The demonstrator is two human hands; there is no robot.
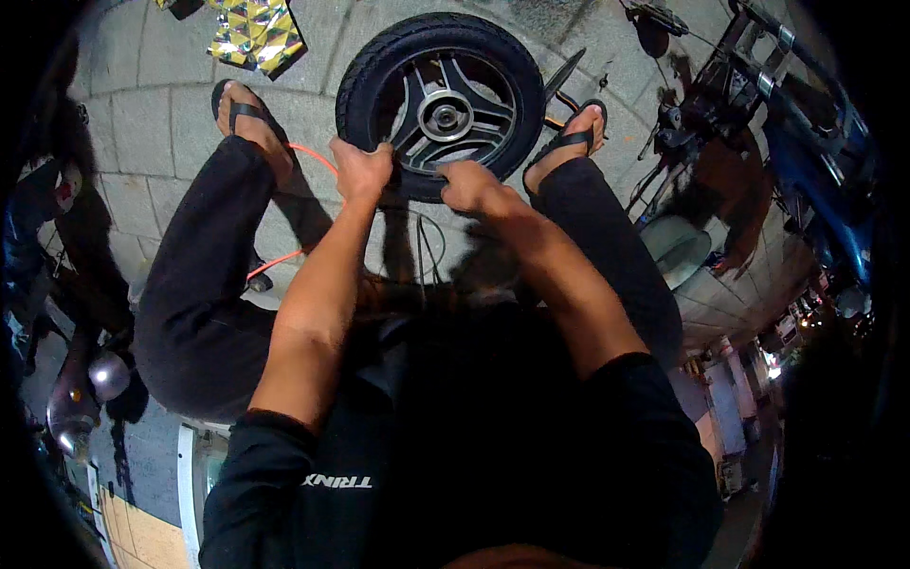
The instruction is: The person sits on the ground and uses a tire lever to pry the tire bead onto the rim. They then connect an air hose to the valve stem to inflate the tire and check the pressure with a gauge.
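Observation:
A motorcycle wheel [445, 116] with grey spokes and a black tyre [365, 71] lies on the pavement between my feet. My left hand [362, 169] is closed around the tyre's near left edge, with the thumb on top. At the near side, my right hand [466, 186] grips the tyre close to the rim, its fingers curled. The undersides of both grips are hidden. An orange hose [313, 155] runs past the left hand, partly behind my left forearm. Under my wrists, a thin dark loop of cable or wire [439, 237] shows on the ground.
A shiny gold patterned packet [254, 36] lies at the far left. Dark long tools [566, 78] rest beside my right sandal [569, 139]. To the right stand a round basin [675, 248] and a partly shown blue motorcycle [848, 228]. Another vehicle part [76, 398] appears at the left.

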